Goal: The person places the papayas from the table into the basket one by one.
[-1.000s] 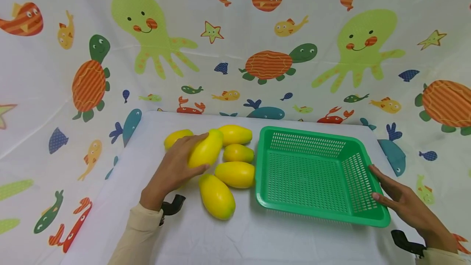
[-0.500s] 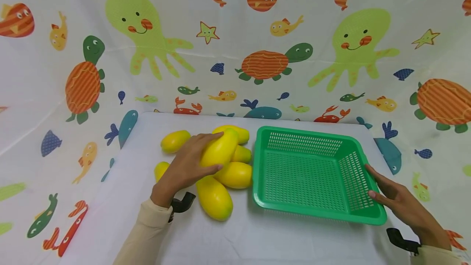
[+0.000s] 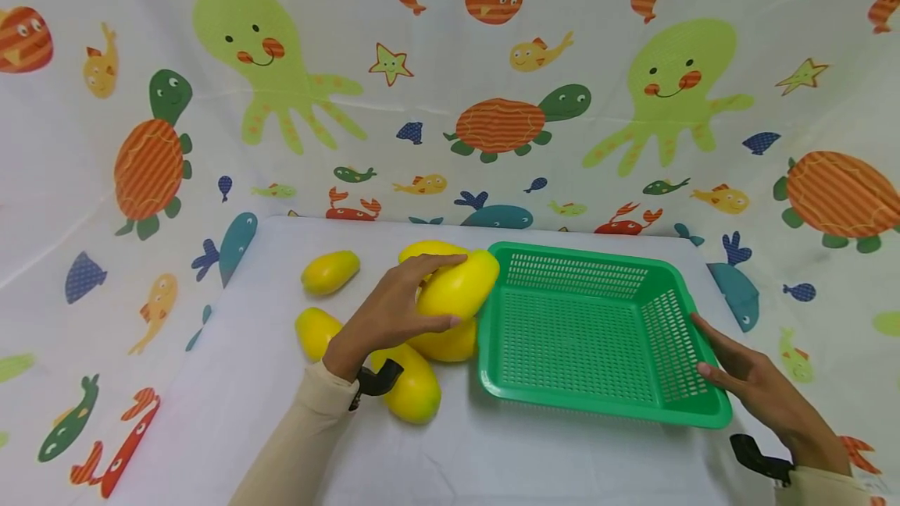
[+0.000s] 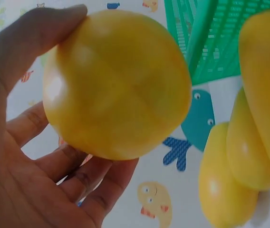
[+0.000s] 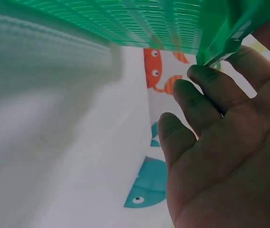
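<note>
In my left hand [image 3: 394, 307] I grip a yellow papaya [image 3: 460, 287], thumb on one side and fingers on the other. It is raised over the other papayas, and its tip overlaps the left rim of a green plastic basket [image 3: 591, 404]. The left wrist view shows the round end of the held papaya [image 4: 118, 85] facing the camera. My right hand [image 3: 762, 393] holds the basket's right rim, thumb over the edge; in the right wrist view, its fingers [image 5: 216, 90] lie along the outside, under the rim. Inside the basket only its slotted bottom shows.
Several more papayas lie on the white cloth left of the basket: one at the back left [image 3: 330, 272], one near the left wrist [image 3: 316, 333], one in front [image 3: 411, 389]. Others are partly hidden behind the left hand. A printed sea-animal curtain [image 3: 422, 45] hangs behind.
My left hand has carried the papaya rightward, from among the other papayas to the basket's left rim. My right hand keeps its hold on the basket. The head view has shifted slightly.
</note>
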The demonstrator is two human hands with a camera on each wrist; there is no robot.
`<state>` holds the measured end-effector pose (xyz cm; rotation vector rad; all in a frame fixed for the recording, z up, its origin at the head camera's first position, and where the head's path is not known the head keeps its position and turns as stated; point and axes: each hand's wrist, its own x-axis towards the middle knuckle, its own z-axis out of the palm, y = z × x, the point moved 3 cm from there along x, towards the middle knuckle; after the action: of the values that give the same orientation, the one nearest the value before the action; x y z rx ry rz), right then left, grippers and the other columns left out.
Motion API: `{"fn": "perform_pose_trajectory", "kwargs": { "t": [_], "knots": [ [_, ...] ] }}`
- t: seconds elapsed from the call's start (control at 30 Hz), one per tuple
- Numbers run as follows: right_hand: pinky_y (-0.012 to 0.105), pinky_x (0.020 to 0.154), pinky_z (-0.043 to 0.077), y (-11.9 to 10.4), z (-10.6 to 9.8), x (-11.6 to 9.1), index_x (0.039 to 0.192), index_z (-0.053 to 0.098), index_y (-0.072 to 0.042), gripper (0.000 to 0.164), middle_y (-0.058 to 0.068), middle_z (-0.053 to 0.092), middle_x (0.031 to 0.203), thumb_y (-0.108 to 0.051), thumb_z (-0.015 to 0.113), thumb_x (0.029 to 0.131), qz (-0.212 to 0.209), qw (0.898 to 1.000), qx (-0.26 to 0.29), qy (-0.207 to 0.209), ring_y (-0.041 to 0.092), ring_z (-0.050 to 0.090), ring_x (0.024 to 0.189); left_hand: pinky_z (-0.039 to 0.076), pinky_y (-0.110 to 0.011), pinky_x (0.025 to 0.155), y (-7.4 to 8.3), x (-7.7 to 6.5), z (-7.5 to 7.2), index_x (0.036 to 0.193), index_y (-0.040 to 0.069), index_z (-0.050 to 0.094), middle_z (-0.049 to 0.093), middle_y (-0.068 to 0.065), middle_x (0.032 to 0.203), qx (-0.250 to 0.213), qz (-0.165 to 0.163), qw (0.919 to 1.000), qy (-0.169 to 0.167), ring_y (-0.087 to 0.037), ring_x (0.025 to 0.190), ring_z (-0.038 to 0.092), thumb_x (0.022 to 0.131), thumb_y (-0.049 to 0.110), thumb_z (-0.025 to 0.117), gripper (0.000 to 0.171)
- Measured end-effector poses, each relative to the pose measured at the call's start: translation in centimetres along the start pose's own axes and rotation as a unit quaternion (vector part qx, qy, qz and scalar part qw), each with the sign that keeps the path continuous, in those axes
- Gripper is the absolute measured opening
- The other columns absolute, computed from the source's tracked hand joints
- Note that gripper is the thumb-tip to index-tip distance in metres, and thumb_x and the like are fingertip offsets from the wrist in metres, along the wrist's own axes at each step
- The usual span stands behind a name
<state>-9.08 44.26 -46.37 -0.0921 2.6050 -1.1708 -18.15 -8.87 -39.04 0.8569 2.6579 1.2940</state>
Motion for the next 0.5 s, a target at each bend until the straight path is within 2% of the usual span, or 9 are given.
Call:
{"fn": "perform_pose_trajectory", "kwargs": {
  "t": [0.17,0.3,0.5],
  "knots": [
    [-0.006,0.1,0.021,-0.1,0.0,0.0,0.171,0.004,-0.036,0.076,-0.022,0.002,0.174,-0.033,0.054,0.113,-0.001,1.0,0.005,-0.003,-0.028,0.008,0.139,0.052,-0.048,0.109,0.3,0.8,1.1,0.156,0.033,0.053,0.055,0.006,0.157,-0.016,0.001,0.9997,-0.016,-0.02,0.135,0.055,0.086,0.041,0.086,0.077],
    [-0.006,0.101,0.021,-0.3,0.0,-0.1,0.172,0.006,-0.032,0.076,-0.025,0.004,0.173,-0.028,0.054,0.113,-0.021,1.0,0.007,0.001,-0.033,0.014,0.131,0.052,-0.048,0.109,0.5,1.2,1.9,0.155,0.034,0.054,0.056,0.005,0.157,-0.022,-0.002,0.9994,-0.027,-0.021,0.136,0.054,0.085,0.041,0.085,0.077],
    [-0.006,0.101,0.023,-0.4,0.1,-0.1,0.172,0.008,-0.029,0.076,-0.025,0.006,0.174,-0.023,0.054,0.113,-0.042,0.999,0.013,0.003,-0.034,0.017,0.132,0.052,-0.047,0.111,1.1,1.9,2.9,0.155,0.032,0.055,0.057,0.004,0.156,-0.027,0.001,0.9987,-0.043,-0.022,0.139,0.053,0.085,0.041,0.086,0.078]
  ]
}}
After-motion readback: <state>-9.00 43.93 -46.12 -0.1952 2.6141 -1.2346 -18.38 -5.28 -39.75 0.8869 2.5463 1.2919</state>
